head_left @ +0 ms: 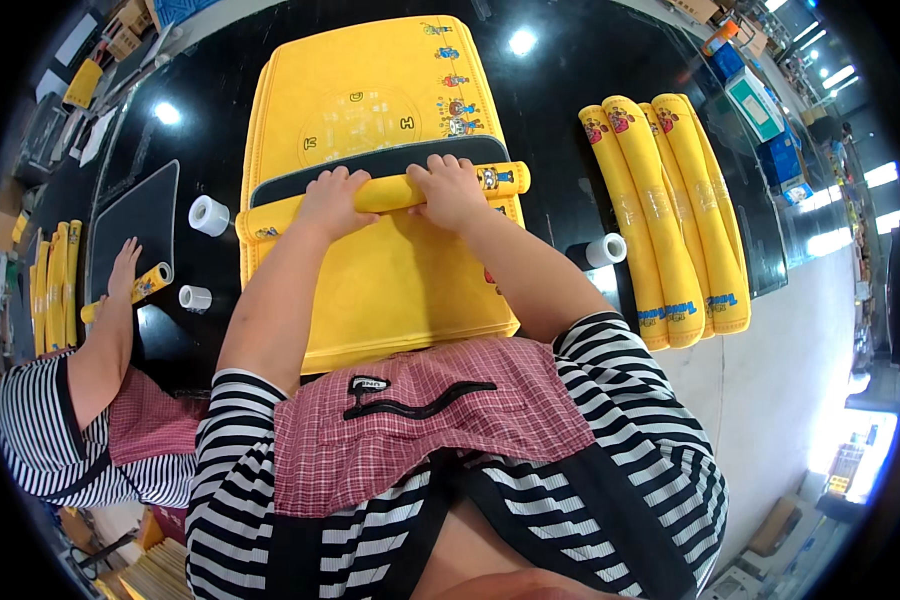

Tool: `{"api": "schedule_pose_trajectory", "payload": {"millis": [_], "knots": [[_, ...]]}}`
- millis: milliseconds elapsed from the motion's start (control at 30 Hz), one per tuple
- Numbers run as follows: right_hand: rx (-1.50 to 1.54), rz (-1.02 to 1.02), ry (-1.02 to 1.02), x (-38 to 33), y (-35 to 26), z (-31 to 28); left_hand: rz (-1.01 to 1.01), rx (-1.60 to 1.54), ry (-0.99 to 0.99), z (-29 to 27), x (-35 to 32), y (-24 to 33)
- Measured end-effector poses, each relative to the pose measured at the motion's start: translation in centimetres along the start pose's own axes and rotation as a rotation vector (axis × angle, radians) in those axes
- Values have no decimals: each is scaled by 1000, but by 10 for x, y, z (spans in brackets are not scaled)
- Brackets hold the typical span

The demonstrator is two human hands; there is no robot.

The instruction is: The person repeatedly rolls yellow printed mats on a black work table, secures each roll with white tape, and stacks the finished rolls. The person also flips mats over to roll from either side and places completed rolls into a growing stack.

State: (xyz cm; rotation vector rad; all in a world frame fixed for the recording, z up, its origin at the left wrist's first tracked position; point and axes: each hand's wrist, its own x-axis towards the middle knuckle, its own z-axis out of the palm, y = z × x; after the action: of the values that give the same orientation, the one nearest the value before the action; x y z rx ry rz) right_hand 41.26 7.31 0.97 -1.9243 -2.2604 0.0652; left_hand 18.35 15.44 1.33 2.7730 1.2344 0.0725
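A yellow rolled mat (385,191) with cartoon prints at its ends lies crosswise in front of me. My left hand (334,203) is closed over its left part. Over its right part, my right hand (452,194) is curled with the thumb on the near side. From behind the roll a dark grey sheet (310,176) sticks out; whether it joins the roll I cannot tell. Both rest on a stack of flat yellow mats (390,290) printed with letters and small figures. The roll's underside is hidden.
Taped yellow rolls (660,200) lie together at right. White tape rolls (606,250) (209,215) (195,298) stand on the black table (545,60). At left, a co-worker's hand (124,268) touches another yellow roll (150,284) beside a grey sheet (140,225); several yellow rolls (58,285) lie beyond.
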Motion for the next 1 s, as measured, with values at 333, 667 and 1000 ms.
{"api": "schedule_pose_trajectory", "payload": {"millis": [333, 667, 1000], "knots": [[100, 98, 151, -158, -14, -1, -20, -45, 229, 9, -156, 55], [841, 811, 237, -230, 27, -3, -645, -515, 285, 11, -268, -12], [1104, 778, 191, -238, 30, -3, -870, -724, 621, 31, -282, 23]]}}
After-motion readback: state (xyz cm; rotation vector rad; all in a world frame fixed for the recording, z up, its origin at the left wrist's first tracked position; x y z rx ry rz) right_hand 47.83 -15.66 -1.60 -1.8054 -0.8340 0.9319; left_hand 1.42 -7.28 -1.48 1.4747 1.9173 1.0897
